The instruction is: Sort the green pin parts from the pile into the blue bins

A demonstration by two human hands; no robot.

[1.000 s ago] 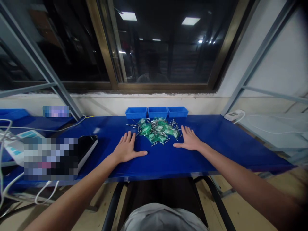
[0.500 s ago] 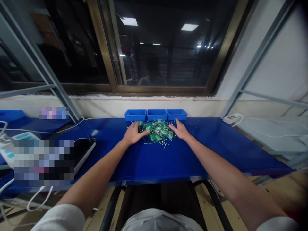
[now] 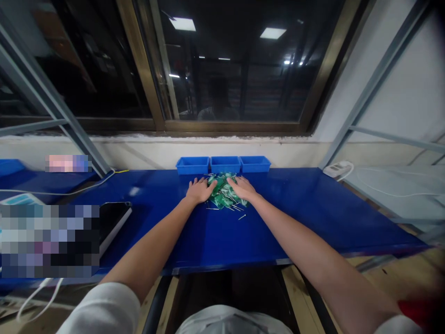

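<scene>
We have our left hand [image 3: 199,190] and right hand [image 3: 243,188] spread wide, cupped against either side of the pile [image 3: 224,192] of green packets and screws, seemingly to keep it gathered on the table [image 3: 222,241], just before the bins [image 3: 225,163].

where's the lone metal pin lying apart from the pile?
Head view, slightly right of centre: the metal pin lies on the blue table, just nearside of the green pile.

head-worn view, facing forward and down, seemingly close above hands
</scene>
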